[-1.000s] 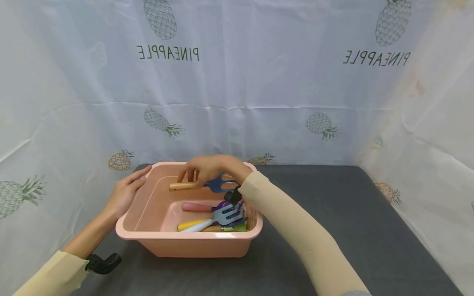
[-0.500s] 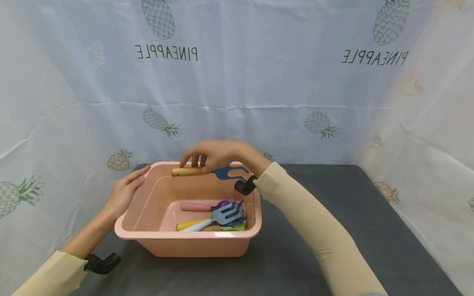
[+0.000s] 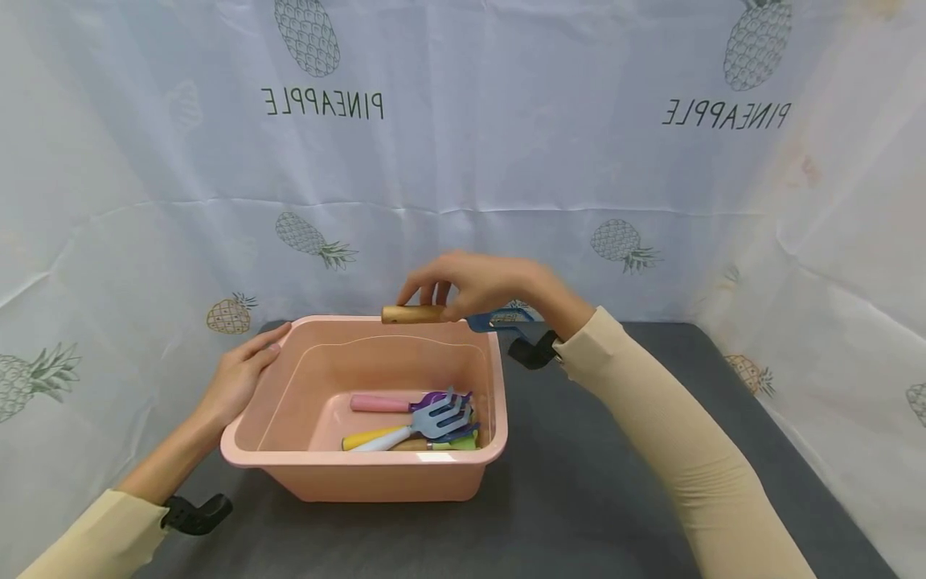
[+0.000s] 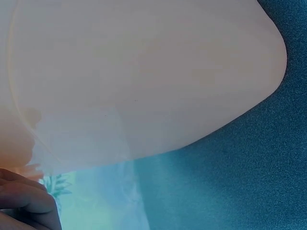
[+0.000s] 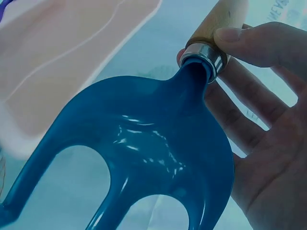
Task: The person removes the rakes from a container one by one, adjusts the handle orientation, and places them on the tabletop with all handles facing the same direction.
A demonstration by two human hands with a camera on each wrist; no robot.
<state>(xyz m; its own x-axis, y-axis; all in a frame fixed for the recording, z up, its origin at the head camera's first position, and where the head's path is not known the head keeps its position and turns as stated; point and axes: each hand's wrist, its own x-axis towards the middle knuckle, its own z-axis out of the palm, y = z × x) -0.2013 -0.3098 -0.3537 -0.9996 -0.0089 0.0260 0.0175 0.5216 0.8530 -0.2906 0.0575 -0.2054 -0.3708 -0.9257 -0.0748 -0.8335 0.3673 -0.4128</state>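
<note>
the blue fork (image 3: 481, 322) is up above the far right rim of the pink basin (image 3: 372, 481), its wooden handle gripped in the fingers of the right hand (image 3: 473, 285). the left hand (image 3: 242, 374) pinches the basin's left rim. inside, a light-blue fork (image 3: 432, 420) lies over other tools, partly covering a yellow-handled one (image 3: 358, 440); a pink-handled one (image 3: 379, 404) is beside them. the dark tabletop (image 3: 593, 490) carries the basin. the right wrist view shows a metal collar (image 5: 193, 51), hidden in the head view.

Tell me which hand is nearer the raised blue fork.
Right: the right hand holds the fork. The left hand is well away, on the left side of the peach tub.
</note>
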